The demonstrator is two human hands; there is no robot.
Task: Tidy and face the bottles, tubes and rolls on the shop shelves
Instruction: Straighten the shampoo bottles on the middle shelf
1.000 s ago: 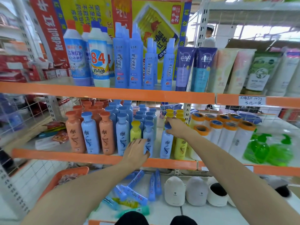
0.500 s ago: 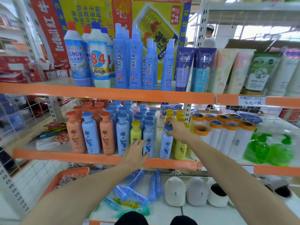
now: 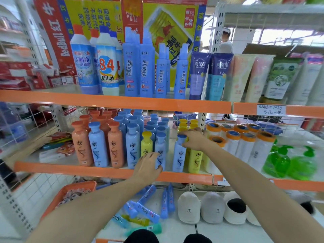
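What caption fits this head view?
Left hand holds one blue bottle, right hand grips another's cap on the middle shelf.

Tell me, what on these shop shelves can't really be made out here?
Head view only:
- Small blue bottle: lower label hidden by the left hand.
- Blue bottle: cap partly covered by the right hand.
- Green pump bottles: blurred.
- Price tag: handwriting too small.

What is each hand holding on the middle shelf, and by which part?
The right hand grips a blue bottle by its cap. The left hand holds another blue bottle low on its body.
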